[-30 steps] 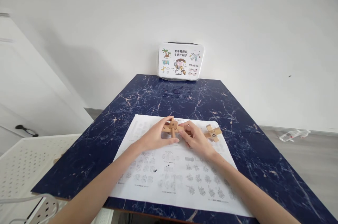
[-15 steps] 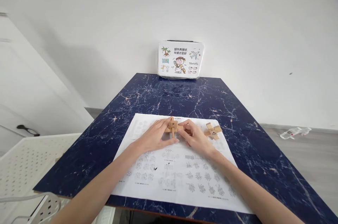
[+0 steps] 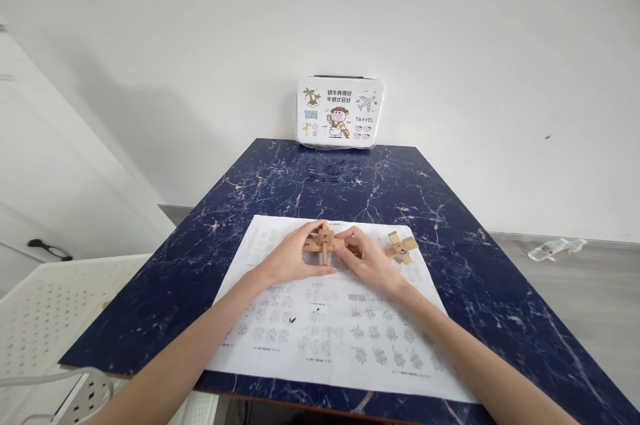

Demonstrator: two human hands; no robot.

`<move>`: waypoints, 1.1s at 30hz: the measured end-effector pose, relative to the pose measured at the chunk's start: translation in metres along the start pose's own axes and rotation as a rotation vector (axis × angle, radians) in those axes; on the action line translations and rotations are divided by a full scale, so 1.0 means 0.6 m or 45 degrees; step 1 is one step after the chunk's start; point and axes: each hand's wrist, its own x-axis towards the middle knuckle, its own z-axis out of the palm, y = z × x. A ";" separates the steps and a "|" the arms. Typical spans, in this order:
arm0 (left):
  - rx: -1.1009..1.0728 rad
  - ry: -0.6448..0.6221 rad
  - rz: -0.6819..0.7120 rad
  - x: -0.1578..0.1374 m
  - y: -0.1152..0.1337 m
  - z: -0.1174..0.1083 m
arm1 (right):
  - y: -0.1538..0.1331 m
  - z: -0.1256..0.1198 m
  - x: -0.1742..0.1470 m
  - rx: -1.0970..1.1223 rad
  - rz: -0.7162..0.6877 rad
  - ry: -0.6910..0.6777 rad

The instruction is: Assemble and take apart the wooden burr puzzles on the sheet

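A wooden interlocking puzzle [image 3: 325,237] of crossed bars, marked in black, is between my two hands over a printed sheet [image 3: 320,331]. My left hand [image 3: 289,253] curves around its left side, index fingertip at the far end of the front-to-back bar and thumb at the near end. At its right side, my right hand [image 3: 367,255] pinches a bar between thumb and fingers. The fingers hide part of that bar. To the right of my right hand lies a second wooden cross-shaped puzzle [image 3: 401,249], also with a black mark, on the sheet.
The sheet of small puzzle drawings lies on a dark blue marbled table [image 3: 330,188]. A white case with cartoon prints [image 3: 341,111] stands at the far edge against the wall. A white perforated rack [image 3: 35,318] is at the left; a plastic bottle [image 3: 556,249] lies on the floor right.
My left fingers have lifted away from the puzzle's left side, so its left bar and mark now show. The puzzle has turned slightly. My right hand keeps its pinch.
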 end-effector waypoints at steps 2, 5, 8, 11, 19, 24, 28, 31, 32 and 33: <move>-0.056 0.017 0.000 0.001 0.004 -0.001 | 0.002 0.000 0.000 -0.005 0.002 -0.001; -0.106 0.028 -0.019 0.002 0.009 -0.003 | 0.005 0.000 0.000 0.014 0.006 -0.010; -0.133 0.029 -0.037 0.001 0.013 -0.004 | 0.004 0.001 -0.002 0.056 0.011 -0.013; -0.174 0.009 -0.040 0.000 0.015 -0.002 | -0.001 0.003 -0.003 0.105 0.035 -0.032; -0.142 -0.022 0.002 0.002 0.017 0.001 | -0.009 0.012 -0.006 0.161 0.026 -0.054; -0.019 -0.039 0.022 0.001 0.011 0.002 | -0.003 0.019 -0.008 0.065 0.038 -0.024; -0.028 -0.082 0.092 -0.002 0.014 -0.003 | -0.005 0.021 -0.008 0.095 0.106 -0.003; 0.110 -0.064 0.120 -0.003 0.016 -0.009 | -0.005 0.020 -0.005 0.112 0.119 0.040; 0.176 -0.042 0.133 -0.003 0.015 -0.011 | -0.005 0.020 -0.004 0.109 0.122 0.048; 0.240 -0.020 0.145 -0.003 0.014 -0.012 | -0.005 0.019 -0.004 0.099 0.124 0.053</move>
